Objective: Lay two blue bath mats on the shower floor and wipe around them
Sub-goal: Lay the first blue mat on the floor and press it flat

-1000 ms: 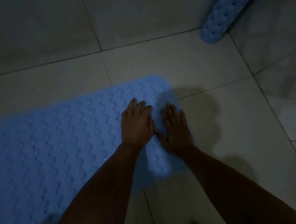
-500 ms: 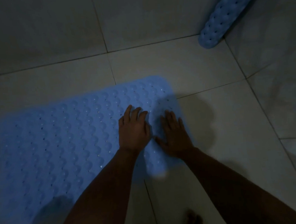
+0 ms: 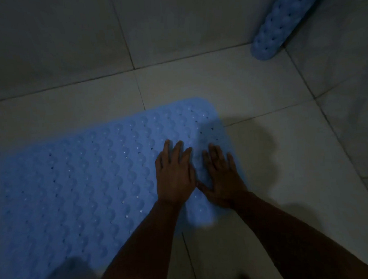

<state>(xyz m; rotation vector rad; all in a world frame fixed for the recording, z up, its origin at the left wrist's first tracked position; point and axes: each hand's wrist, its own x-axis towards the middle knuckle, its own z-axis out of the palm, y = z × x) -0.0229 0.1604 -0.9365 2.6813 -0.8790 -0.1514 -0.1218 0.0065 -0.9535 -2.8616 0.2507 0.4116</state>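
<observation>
The tiled shower floor (image 3: pixel 229 82) is filling the dim view, crossed by dark grout lines. A blue bath mat (image 3: pixel 84 188) is lying flat across its lower left, bumpy and dotted with small holes. A second mat (image 3: pixel 279 23), rolled up, is leaning in the far right corner against the wall (image 3: pixel 346 54), well apart from the first. Both hands are pressing flat on the flat mat's right end, fingers straight and spread: left hand (image 3: pixel 174 178) just beside right hand (image 3: pixel 222 178), thumbs nearly touching.
</observation>
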